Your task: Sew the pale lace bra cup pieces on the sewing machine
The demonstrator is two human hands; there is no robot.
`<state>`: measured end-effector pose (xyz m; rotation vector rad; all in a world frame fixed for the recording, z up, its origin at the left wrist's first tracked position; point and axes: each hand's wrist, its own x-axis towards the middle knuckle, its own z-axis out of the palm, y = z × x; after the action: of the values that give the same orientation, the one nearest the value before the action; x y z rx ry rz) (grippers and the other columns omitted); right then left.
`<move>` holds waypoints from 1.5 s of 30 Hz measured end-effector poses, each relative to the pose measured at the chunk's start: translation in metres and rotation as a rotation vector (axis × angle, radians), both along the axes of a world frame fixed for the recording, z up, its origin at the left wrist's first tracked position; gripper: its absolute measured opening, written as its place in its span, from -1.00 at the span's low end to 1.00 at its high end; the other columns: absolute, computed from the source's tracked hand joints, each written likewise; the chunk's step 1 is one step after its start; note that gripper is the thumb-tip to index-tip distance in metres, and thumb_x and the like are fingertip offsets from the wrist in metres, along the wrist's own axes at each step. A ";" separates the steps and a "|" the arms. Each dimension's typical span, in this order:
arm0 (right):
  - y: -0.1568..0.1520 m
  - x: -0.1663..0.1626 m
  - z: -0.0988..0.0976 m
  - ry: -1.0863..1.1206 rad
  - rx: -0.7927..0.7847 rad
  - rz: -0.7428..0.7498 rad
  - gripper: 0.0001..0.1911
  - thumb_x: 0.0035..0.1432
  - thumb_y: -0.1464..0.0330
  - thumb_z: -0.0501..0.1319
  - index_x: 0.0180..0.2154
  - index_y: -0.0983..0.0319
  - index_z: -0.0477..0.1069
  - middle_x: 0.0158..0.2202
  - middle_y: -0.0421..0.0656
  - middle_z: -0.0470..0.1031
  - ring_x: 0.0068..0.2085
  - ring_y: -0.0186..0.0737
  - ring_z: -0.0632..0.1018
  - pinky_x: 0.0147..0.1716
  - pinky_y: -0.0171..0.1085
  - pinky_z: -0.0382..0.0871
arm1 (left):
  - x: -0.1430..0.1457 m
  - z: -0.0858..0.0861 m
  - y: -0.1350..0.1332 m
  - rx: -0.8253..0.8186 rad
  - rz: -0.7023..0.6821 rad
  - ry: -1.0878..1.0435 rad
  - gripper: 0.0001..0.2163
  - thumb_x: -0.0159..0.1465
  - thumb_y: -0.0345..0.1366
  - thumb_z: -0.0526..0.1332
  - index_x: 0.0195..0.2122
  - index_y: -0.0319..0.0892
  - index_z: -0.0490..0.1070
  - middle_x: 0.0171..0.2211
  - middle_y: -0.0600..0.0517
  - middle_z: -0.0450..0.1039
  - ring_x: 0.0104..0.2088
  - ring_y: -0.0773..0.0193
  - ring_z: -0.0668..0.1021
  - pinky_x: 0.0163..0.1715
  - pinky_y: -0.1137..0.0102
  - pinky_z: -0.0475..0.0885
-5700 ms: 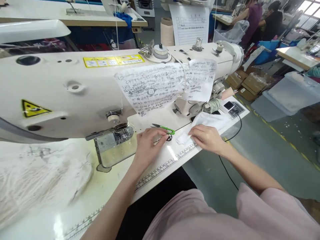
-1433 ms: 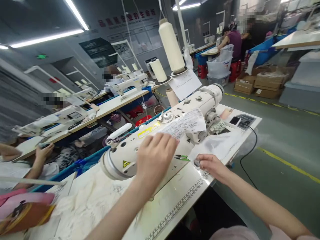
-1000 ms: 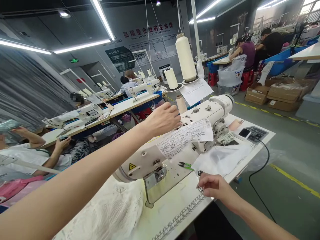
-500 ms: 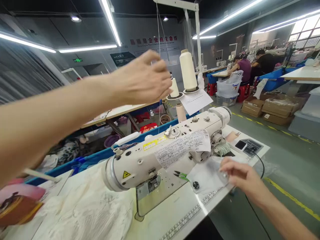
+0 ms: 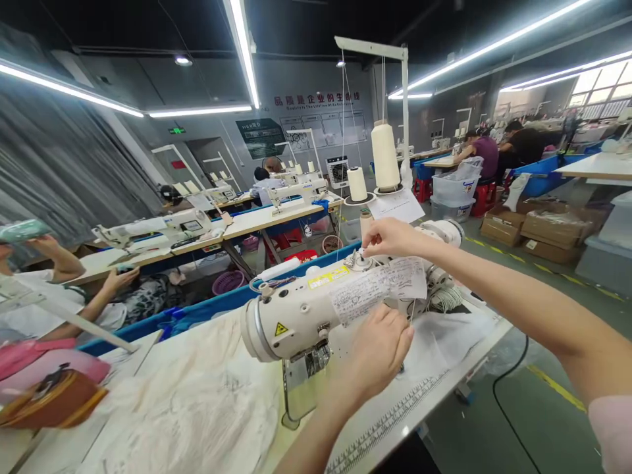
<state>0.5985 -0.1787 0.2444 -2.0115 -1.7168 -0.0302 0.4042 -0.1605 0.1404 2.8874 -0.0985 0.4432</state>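
My right hand point(image 5: 390, 237) reaches over the top of the white sewing machine point(image 5: 296, 316). Its fingertips are pinched together just above the metal thread knob point(image 5: 363, 262); what they hold is too fine to see. My left hand point(image 5: 380, 349) is in front of the machine, below the handwritten paper note point(image 5: 375, 289) taped to it. Its thumb and fingers are closed on what looks like a thin thread hanging by the note's right edge. Two cream thread cones point(image 5: 385, 155) stand on the rack behind the machine.
Crumpled white fabric point(image 5: 197, 395) covers the table left of the needle. A printed ruler runs along the table's front edge point(image 5: 395, 421). A coil of cord point(image 5: 447, 297) sits by the handwheel. A co-worker point(image 5: 59, 296) sits at left; others work at benches behind. Cardboard boxes point(image 5: 543, 230) lie on the floor at right.
My left hand has come down from high by the thread stand to below the paper note. My right hand has left the table's front edge and risen onto the machine top.
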 end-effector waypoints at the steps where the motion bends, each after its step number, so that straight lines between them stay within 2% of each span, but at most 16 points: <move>1: 0.006 0.000 0.000 -0.009 -0.050 -0.005 -0.82 0.03 0.26 0.37 -0.33 0.22 0.61 -0.35 -0.19 0.55 -0.33 -0.32 0.47 -0.44 -0.35 0.16 | -0.002 0.000 0.000 -0.050 0.001 -0.012 -0.67 0.48 -0.24 -0.17 -0.35 -0.16 0.28 -0.32 0.01 0.38 -0.24 0.19 0.34 -0.21 0.29 0.28; 8: 0.024 -0.008 0.014 -0.125 -0.238 -0.057 -0.78 -0.05 0.23 0.42 -0.33 0.19 0.62 -0.32 -0.19 0.60 -0.33 -0.29 0.50 -0.48 -0.35 0.13 | -0.005 0.009 0.009 -0.246 -0.037 -0.076 -0.67 0.47 -0.23 -0.17 -0.41 -0.13 0.21 -0.37 0.02 0.35 -0.23 0.18 0.33 -0.22 0.28 0.26; 13: 0.041 -0.009 0.024 -0.123 -0.370 -0.002 -0.82 -0.14 0.29 0.44 -0.43 0.23 0.61 -0.47 -0.19 0.57 -0.44 -0.31 0.46 -0.49 -0.33 0.14 | -0.004 0.016 0.017 -0.389 -0.061 -0.107 -0.65 0.47 -0.18 -0.18 -0.42 -0.12 0.20 -0.39 0.03 0.35 -0.26 0.19 0.34 -0.23 0.28 0.25; 16: 0.045 -0.010 0.025 -0.096 -0.398 0.010 -0.84 -0.17 0.32 0.45 -0.45 0.25 0.61 -0.49 -0.20 0.57 -0.44 -0.32 0.46 -0.47 -0.35 0.16 | -0.005 0.017 0.021 -0.494 -0.102 -0.138 -0.64 0.47 -0.15 -0.19 -0.41 -0.12 0.20 -0.39 0.04 0.32 -0.30 0.21 0.33 -0.25 0.29 0.24; 19: 0.036 -0.015 0.023 -0.103 -0.363 -0.028 -0.81 -0.11 0.30 0.43 -0.38 0.23 0.62 -0.41 -0.21 0.59 -0.39 -0.32 0.49 -0.45 -0.37 0.16 | -0.009 0.015 0.024 -0.659 -0.149 -0.162 -0.64 0.47 -0.13 -0.18 -0.39 -0.12 0.23 -0.39 0.05 0.30 -0.32 0.24 0.34 -0.27 0.31 0.23; 22: 0.008 -0.022 0.020 -0.198 -0.258 -0.191 -0.74 0.04 0.18 0.36 -0.24 0.17 0.60 -0.33 -0.20 0.60 -0.33 -0.29 0.52 -0.44 -0.36 0.14 | -0.013 0.013 0.023 -0.739 -0.158 -0.186 -0.65 0.48 -0.13 -0.17 -0.36 -0.12 0.25 -0.39 0.06 0.28 -0.34 0.26 0.34 -0.30 0.32 0.22; 24: -0.017 -0.027 0.014 -0.282 -0.114 -0.405 -0.72 0.17 0.11 0.24 -0.25 0.17 0.56 -0.33 -0.18 0.59 -0.29 -0.25 0.54 -0.40 -0.35 0.17 | -0.014 0.013 0.022 -0.722 -0.155 -0.204 -0.65 0.48 -0.13 -0.17 -0.35 -0.12 0.25 -0.39 0.06 0.27 -0.36 0.26 0.34 -0.32 0.32 0.20; 26: -0.043 -0.031 0.003 -0.287 -0.033 -0.602 -0.68 0.22 0.07 0.19 -0.31 0.18 0.48 -0.39 -0.18 0.57 -0.29 -0.21 0.55 -0.35 -0.32 0.24 | -0.015 0.013 0.019 -0.687 -0.167 -0.228 -0.67 0.47 -0.15 -0.16 -0.35 -0.12 0.25 -0.39 0.06 0.28 -0.36 0.26 0.35 -0.34 0.32 0.19; 28: -0.062 -0.033 -0.011 -0.041 -0.092 -0.610 -0.67 0.13 0.06 0.28 -0.29 0.18 0.37 -0.48 -0.23 0.52 -0.35 -0.20 0.57 -0.39 -0.31 0.31 | -0.013 0.012 0.015 -0.638 -0.187 -0.269 -0.69 0.47 -0.19 -0.15 -0.36 -0.12 0.23 -0.39 0.05 0.30 -0.36 0.26 0.37 -0.35 0.33 0.20; 30: -0.073 -0.033 -0.023 0.398 -0.089 -0.527 -0.63 0.06 0.17 0.37 -0.22 0.16 0.26 -0.49 -0.28 0.49 -0.43 -0.22 0.58 -0.46 -0.30 0.40 | -0.009 0.008 0.009 -0.561 -0.210 -0.304 -0.72 0.46 -0.23 -0.12 -0.38 -0.12 0.22 -0.39 0.03 0.32 -0.36 0.26 0.39 -0.37 0.33 0.21; 32: -0.076 -0.031 -0.028 0.769 0.022 -0.481 -0.54 0.00 0.30 0.42 -0.18 0.15 0.19 -0.43 -0.28 0.51 -0.44 -0.24 0.60 -0.47 -0.28 0.49 | -0.004 0.004 0.003 -0.487 -0.229 -0.322 -0.74 0.45 -0.25 -0.09 -0.39 -0.13 0.22 -0.38 0.03 0.34 -0.37 0.25 0.40 -0.39 0.34 0.21; 35: -0.074 -0.023 -0.026 1.063 0.190 -0.528 -0.54 -0.02 0.38 0.44 -0.19 0.17 0.20 -0.37 -0.22 0.52 -0.44 -0.31 0.60 -0.43 -0.30 0.57 | 0.002 -0.003 -0.002 -0.448 -0.237 -0.314 -0.75 0.44 -0.27 -0.09 -0.39 -0.13 0.22 -0.38 0.03 0.35 -0.39 0.26 0.40 -0.40 0.34 0.21; 38: -0.072 -0.014 -0.023 1.160 0.199 -0.569 -0.70 0.06 0.38 0.39 -0.27 0.20 0.27 -0.42 -0.21 0.50 -0.51 -0.41 0.52 -0.46 -0.36 0.56 | 0.006 -0.007 -0.004 -0.475 -0.235 -0.288 -0.75 0.44 -0.26 -0.09 -0.39 -0.13 0.21 -0.38 0.04 0.34 -0.39 0.27 0.40 -0.41 0.34 0.20; 40: -0.073 -0.010 -0.025 1.141 0.148 -0.585 -0.80 0.12 0.35 0.35 -0.34 0.22 0.33 -0.49 -0.23 0.46 -0.58 -0.46 0.42 -0.56 -0.40 0.48 | 0.008 -0.009 -0.003 -0.493 -0.241 -0.270 -0.74 0.44 -0.25 -0.08 -0.40 -0.12 0.20 -0.38 0.05 0.34 -0.40 0.28 0.39 -0.42 0.34 0.20; 43: -0.074 -0.007 -0.028 1.022 0.065 -0.616 -0.76 0.16 0.29 0.31 -0.47 0.24 0.34 -0.61 -0.29 0.33 -0.67 -0.53 0.18 -0.72 -0.44 0.18 | 0.010 -0.011 -0.003 -0.507 -0.235 -0.246 -0.74 0.44 -0.25 -0.07 -0.40 -0.12 0.20 -0.38 0.05 0.34 -0.40 0.28 0.39 -0.42 0.34 0.19; 45: -0.072 -0.006 -0.025 0.869 0.026 -0.620 -0.73 0.19 0.30 0.27 -0.51 0.24 0.31 -0.64 -0.31 0.30 -0.68 -0.54 0.09 -0.72 -0.42 0.03 | 0.013 -0.013 -0.003 -0.518 -0.208 -0.240 -0.75 0.44 -0.25 -0.07 -0.39 -0.13 0.22 -0.38 0.05 0.35 -0.39 0.28 0.39 -0.41 0.34 0.19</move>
<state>0.5927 -0.2508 0.2190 -2.0076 -0.5415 0.5259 0.4169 -0.1630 0.1274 2.2824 -0.2753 0.6616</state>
